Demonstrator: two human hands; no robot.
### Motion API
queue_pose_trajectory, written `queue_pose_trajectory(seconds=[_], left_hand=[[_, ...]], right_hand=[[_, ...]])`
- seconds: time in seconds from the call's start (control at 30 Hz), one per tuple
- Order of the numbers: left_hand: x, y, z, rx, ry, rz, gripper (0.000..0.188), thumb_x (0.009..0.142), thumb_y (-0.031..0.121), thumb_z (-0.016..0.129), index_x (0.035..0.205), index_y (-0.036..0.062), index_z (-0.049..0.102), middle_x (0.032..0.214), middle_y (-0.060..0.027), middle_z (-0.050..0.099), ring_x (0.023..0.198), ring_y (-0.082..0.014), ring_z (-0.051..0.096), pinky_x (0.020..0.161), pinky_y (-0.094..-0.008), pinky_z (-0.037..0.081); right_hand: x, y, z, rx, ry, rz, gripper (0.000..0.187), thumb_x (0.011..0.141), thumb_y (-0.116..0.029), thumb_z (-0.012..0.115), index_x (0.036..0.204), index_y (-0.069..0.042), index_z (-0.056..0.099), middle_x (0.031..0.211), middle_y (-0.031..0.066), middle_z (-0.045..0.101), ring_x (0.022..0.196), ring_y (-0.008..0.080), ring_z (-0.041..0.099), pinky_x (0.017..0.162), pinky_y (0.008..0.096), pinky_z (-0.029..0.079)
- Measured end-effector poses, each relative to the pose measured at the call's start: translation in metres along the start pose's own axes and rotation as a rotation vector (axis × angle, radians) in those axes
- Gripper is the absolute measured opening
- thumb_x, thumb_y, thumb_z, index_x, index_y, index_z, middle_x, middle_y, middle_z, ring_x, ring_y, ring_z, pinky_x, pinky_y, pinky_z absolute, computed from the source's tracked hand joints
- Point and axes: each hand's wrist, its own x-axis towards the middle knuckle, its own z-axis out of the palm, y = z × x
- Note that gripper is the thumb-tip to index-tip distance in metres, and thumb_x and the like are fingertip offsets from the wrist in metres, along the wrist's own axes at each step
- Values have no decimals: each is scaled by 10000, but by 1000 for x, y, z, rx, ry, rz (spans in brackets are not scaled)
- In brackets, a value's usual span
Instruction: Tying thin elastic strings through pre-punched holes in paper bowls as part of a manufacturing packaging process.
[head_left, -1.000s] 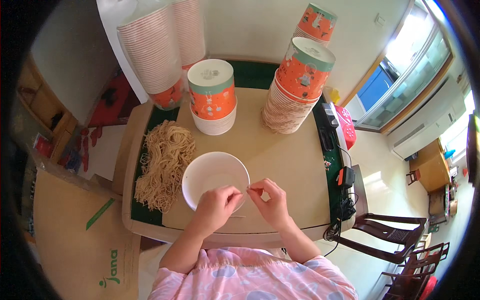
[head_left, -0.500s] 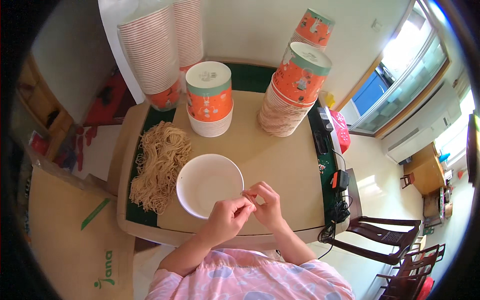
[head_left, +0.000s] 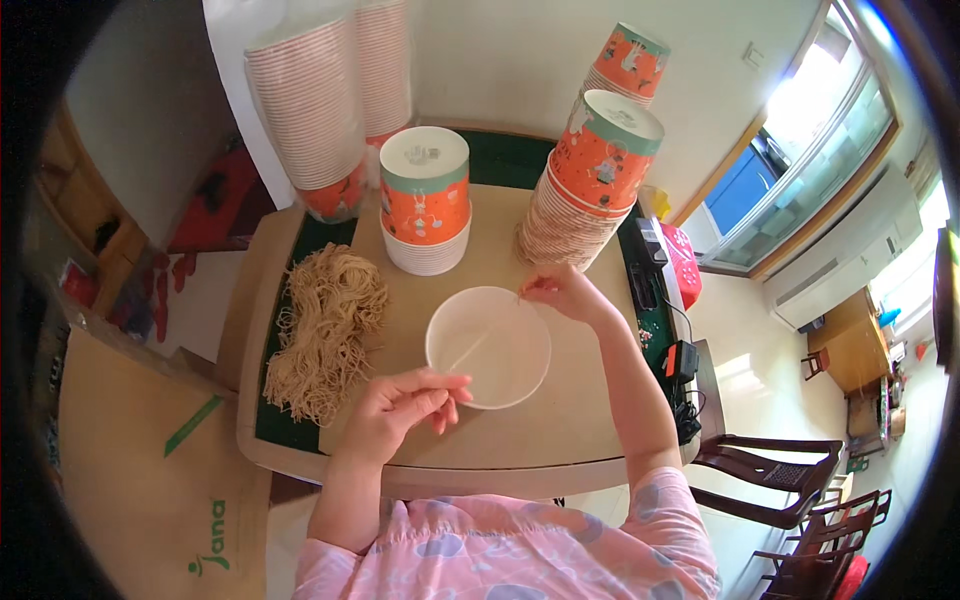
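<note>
A white paper tub stands mouth up near the middle of the table. A thin pale string crosses its mouth slantwise, faint against the white. At the tub's near left rim my left hand is closed, thumb and forefinger pinched at the near end of the string. My right hand reaches over to the far right rim, fingertips pinched on the string's other end. Left of the tub lies a loose heap of tan strings.
Upside-down stacks of orange and green paper tubs and a taller stack stand at the back. Bagged stacks rise at the back left. A power strip and cables line the right edge. A dark chair stands right.
My hands have parted: the right went up to the far rim, the left down and left. The tub has shifted right and slightly away, and the string now shows stretched across it.
</note>
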Motion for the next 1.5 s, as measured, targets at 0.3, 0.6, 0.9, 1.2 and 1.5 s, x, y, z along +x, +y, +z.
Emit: queue_pose_trajectory(seconds=[0.3, 0.6, 0.9, 1.2, 1.5], left_hand=[[15, -19, 5, -421, 29, 236, 431, 960, 117, 509, 1372, 13, 434, 1324, -157, 517, 1147, -239, 554, 959, -368, 460], [15, -20, -1, 5, 71, 301, 447, 973, 116, 488, 1402, 22, 400, 1357, -138, 501, 1205, -234, 523, 988, -355, 426], [-5, -60, 13, 572, 201, -10, 223, 899, 94, 598, 1102, 25, 659, 946, -130, 680, 847, -197, 663, 718, -293, 517], [24, -33, 27, 1236, 258, 414, 244, 769, 51, 682, 1008, 91, 654, 963, -57, 623, 925, -240, 606, 786, -348, 504], [56, -59, 24, 1234, 12, 340, 215, 809, 25, 573, 1009, 43, 649, 906, -120, 649, 907, -295, 614, 935, -430, 447]], right_hand=[[-99, -127, 83, 269, -33, 117, 340, 855, 9, 597, 1191, -38, 588, 816, 52, 652, 704, 108, 633, 648, 251, 507], [-116, -67, 115, 217, 296, 90, 187, 924, -9, 537, 1073, 24, 646, 931, 106, 704, 897, 168, 680, 780, 274, 536], [-126, -70, 101, 1034, 839, -85, 173, 932, 28, 486, 1057, 44, 605, 964, 166, 662, 862, 244, 664, 798, 326, 542], [-137, -54, 139, 997, 166, 77, 109, 949, 14, 427, 1021, -62, 393, 734, 84, 538, 629, 126, 498, 586, 234, 404], [-121, -34, 153, 969, 328, 37, 96, 962, -59, 492, 970, -75, 397, 834, 97, 592, 717, 136, 557, 667, 261, 445]])
